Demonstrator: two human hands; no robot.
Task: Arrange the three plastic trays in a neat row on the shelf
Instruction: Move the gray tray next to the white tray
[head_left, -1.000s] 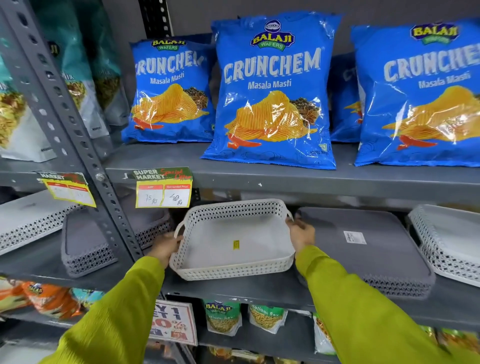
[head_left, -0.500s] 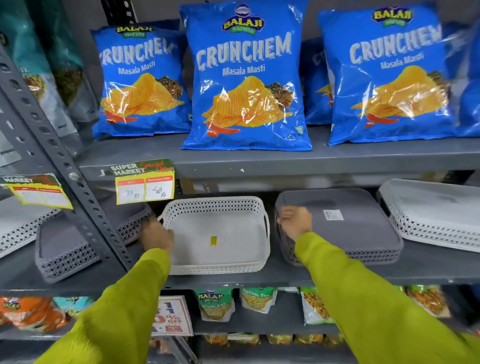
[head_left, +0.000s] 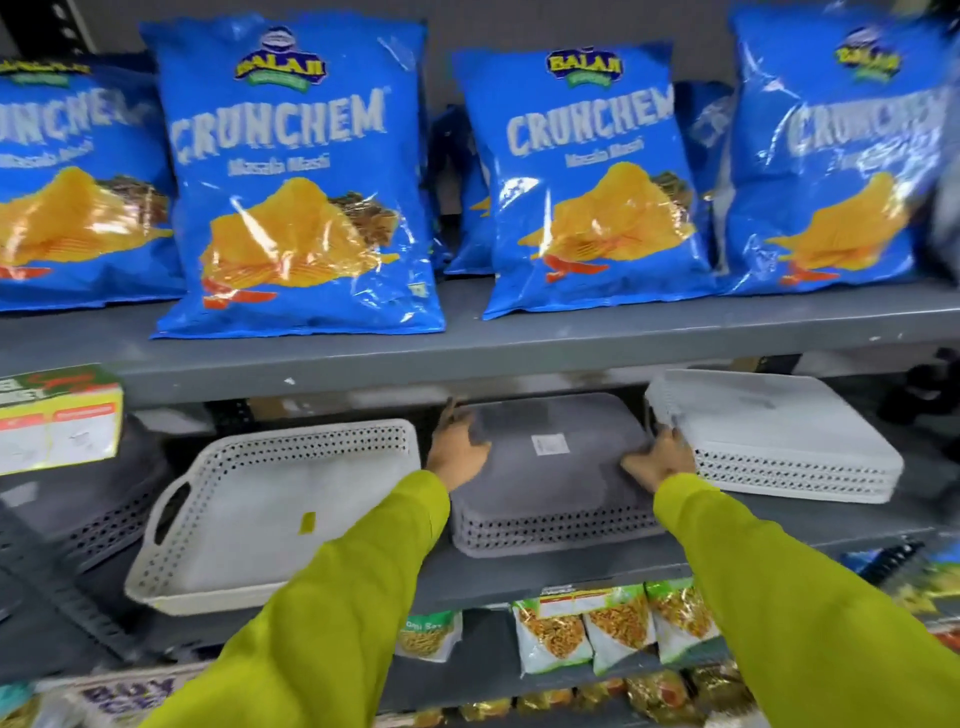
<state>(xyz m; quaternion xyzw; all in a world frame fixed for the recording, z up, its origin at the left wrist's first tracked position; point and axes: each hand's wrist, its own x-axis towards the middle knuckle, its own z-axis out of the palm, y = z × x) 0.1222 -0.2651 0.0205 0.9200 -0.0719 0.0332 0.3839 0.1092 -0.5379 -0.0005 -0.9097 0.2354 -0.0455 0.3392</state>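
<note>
Three perforated plastic trays lie on the middle grey shelf (head_left: 519, 574). A white tray (head_left: 270, 509) sits upright at the left, its front corner past the shelf edge. An upside-down grey tray (head_left: 550, 483) is in the middle, and it looks like a small stack. An upside-down white stack of trays (head_left: 779, 441) lies at the right. My left hand (head_left: 460, 452) grips the grey tray's left edge. My right hand (head_left: 657, 460) holds its right edge, in the gap beside the white stack.
Blue Crunchem chip bags (head_left: 296, 187) fill the shelf above, close over the trays. A price label (head_left: 57, 421) hangs at the left. Another grey tray (head_left: 98, 519) sits in the neighbouring bay. Snack packets (head_left: 587, 629) line the shelf below.
Both hands have left the upright white tray and moved right onto the grey tray's two sides. The view has shifted right.
</note>
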